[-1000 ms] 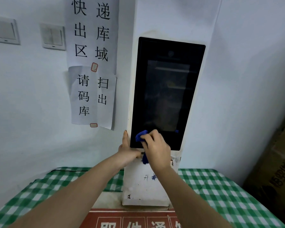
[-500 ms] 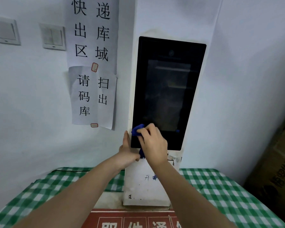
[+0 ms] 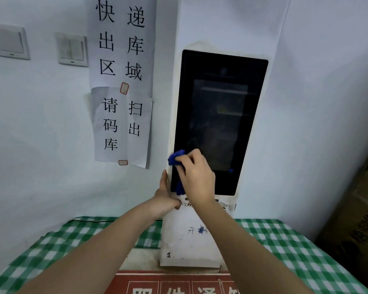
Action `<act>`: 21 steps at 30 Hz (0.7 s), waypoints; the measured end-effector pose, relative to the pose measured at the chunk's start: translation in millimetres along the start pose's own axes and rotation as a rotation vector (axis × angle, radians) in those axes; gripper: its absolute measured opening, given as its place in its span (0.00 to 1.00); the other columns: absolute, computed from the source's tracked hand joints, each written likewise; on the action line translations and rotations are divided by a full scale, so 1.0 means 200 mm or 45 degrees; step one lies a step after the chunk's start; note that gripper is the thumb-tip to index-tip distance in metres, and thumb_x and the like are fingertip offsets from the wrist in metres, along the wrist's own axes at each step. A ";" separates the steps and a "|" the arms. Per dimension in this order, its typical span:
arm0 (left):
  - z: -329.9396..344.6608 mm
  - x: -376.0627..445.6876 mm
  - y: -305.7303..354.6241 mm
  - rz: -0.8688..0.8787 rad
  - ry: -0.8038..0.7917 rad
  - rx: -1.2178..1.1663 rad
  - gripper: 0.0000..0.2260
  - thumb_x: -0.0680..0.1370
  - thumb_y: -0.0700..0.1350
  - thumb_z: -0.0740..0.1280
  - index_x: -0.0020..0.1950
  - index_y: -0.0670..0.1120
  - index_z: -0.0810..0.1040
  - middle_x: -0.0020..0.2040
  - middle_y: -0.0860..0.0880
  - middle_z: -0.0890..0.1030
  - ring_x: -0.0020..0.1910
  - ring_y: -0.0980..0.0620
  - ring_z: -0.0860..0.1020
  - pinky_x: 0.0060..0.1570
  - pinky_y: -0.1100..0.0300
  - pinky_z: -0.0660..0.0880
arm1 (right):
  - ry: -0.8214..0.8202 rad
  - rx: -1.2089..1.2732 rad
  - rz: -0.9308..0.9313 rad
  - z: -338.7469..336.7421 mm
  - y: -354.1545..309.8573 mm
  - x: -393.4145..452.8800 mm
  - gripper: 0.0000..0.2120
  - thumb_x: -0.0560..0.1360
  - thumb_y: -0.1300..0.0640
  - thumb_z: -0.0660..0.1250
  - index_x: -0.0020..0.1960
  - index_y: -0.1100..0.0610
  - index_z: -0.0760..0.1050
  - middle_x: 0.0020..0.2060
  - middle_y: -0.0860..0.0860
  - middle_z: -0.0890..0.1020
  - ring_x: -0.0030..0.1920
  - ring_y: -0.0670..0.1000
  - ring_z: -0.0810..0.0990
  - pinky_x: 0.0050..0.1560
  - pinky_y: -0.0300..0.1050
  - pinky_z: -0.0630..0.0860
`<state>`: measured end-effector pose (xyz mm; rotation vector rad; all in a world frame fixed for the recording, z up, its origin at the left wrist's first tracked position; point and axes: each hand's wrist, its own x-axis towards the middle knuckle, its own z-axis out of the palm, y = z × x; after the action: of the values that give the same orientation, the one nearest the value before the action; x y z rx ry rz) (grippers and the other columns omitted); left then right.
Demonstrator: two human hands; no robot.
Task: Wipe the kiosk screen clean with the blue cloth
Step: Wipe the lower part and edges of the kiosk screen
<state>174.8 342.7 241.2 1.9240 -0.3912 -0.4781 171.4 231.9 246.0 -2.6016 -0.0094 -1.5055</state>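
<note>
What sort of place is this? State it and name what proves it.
Probably a parcel pick-up station's check-out corner. White paper signs on the wall read "express exit area, scan code". A white kiosk with a tall black screen stands on a green-checked tablecloth, and brown cardboard boxes are stacked alongside.

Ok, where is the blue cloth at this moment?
The blue cloth is bunched in the right hand, pressed against the lower left edge of the kiosk screen, just above the left hand bracing the casing.

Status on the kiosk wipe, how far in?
Early. Nothing looks finished. The right hand presses the blue cloth on the kiosk screen at its lower left edge, and the left hand braces the housing. The upper and right areas are left.
</note>
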 end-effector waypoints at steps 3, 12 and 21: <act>0.00 0.01 -0.01 0.011 0.005 -0.006 0.46 0.73 0.29 0.60 0.77 0.54 0.35 0.64 0.46 0.69 0.54 0.49 0.72 0.49 0.58 0.71 | -0.063 -0.083 -0.047 0.06 0.01 -0.06 0.11 0.67 0.59 0.76 0.48 0.56 0.79 0.41 0.52 0.76 0.39 0.51 0.76 0.21 0.39 0.67; -0.04 -0.01 -0.05 0.013 -0.021 -0.124 0.43 0.74 0.30 0.60 0.78 0.58 0.41 0.75 0.48 0.59 0.69 0.47 0.67 0.58 0.58 0.70 | -0.350 -0.167 -0.185 0.11 0.04 -0.28 0.18 0.56 0.58 0.81 0.43 0.54 0.79 0.39 0.52 0.75 0.34 0.52 0.76 0.19 0.39 0.63; -0.05 0.04 -0.11 -0.098 0.084 -0.324 0.35 0.73 0.29 0.58 0.78 0.47 0.53 0.69 0.51 0.70 0.51 0.53 0.74 0.50 0.58 0.75 | -0.134 -0.199 -0.158 0.07 -0.01 -0.09 0.16 0.61 0.60 0.79 0.46 0.56 0.78 0.40 0.52 0.75 0.36 0.51 0.75 0.22 0.38 0.61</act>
<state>187.8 355.6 222.6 1.7073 -0.2034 -0.4887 174.9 236.1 223.5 -2.8504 -0.0672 -1.4609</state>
